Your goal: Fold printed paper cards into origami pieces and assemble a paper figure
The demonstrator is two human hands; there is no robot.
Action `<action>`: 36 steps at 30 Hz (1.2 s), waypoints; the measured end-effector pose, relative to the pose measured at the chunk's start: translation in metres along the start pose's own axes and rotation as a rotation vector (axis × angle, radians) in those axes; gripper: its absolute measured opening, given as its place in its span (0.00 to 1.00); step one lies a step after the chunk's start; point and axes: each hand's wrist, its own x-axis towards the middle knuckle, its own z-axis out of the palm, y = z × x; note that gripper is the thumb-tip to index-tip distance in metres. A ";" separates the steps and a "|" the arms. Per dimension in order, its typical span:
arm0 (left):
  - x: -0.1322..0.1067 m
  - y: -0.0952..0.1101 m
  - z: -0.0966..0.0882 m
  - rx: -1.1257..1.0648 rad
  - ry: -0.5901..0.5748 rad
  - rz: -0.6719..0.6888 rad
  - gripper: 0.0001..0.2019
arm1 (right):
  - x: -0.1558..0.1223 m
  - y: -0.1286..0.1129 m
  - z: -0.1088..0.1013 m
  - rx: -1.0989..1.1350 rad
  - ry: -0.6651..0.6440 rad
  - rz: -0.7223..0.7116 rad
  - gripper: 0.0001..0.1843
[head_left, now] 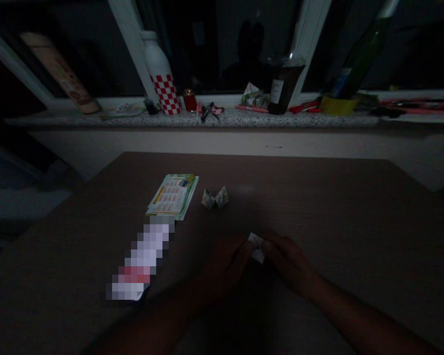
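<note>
We're pinching the folded paper (257,249) between left hand (227,261) and right hand (290,264), thumbs on its opposite edges, neither hand nearer, its long axis pointing away, leaning slightly left!

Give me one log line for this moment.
left hand: holds folded paper | right hand: holds same paper, opposite side | beyond hands: paper figure, right of paper stack

The table (355,207) bears leaflets (172,195) (stacked) and origami (222,196)
</note>
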 end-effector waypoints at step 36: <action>0.002 -0.001 -0.012 0.121 0.012 0.050 0.06 | 0.002 0.009 0.003 0.172 0.088 0.122 0.24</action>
